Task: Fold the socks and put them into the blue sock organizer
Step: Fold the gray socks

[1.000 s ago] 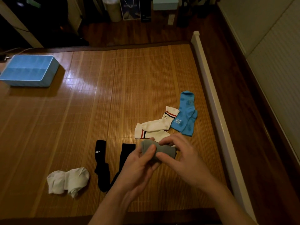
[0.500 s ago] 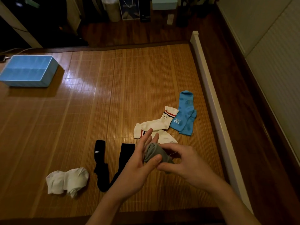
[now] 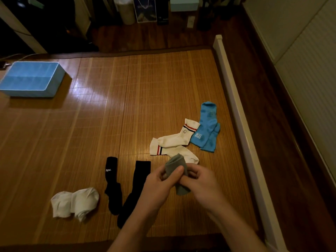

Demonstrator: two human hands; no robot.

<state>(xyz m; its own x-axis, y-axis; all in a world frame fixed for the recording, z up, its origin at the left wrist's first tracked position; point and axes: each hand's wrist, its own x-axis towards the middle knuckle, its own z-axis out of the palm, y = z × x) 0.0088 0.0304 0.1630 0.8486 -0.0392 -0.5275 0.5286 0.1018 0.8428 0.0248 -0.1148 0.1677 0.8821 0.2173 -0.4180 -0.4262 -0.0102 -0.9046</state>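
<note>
While both hands meet low over the near part of the bamboo mat point(image 3: 127, 91), the head view shows them working one grey sock point(image 3: 176, 163). The left hand point(image 3: 156, 186) has its fingers curled, with the thumb pressed on the sock's rolled upper part. The right hand point(image 3: 201, 184) curls round the lower part, whose end sticks out beneath the fingers. The grey sock is held above the mat, just in front of a pair of white striped socks point(image 3: 172, 140). Touching those on the right lies a pair of blue socks point(image 3: 208, 124). Left of the hands lie two black socks point(image 3: 112, 186) side by side, the left forearm crossing the one nearer to it. Further left sits a white sock bundle point(image 3: 75, 201). The blue organizer point(image 3: 54, 82) stands well apart at the far left of the mat; what its compartments hold cannot be told. A white rail point(image 3: 234, 106) runs along the mat's right side.
</note>
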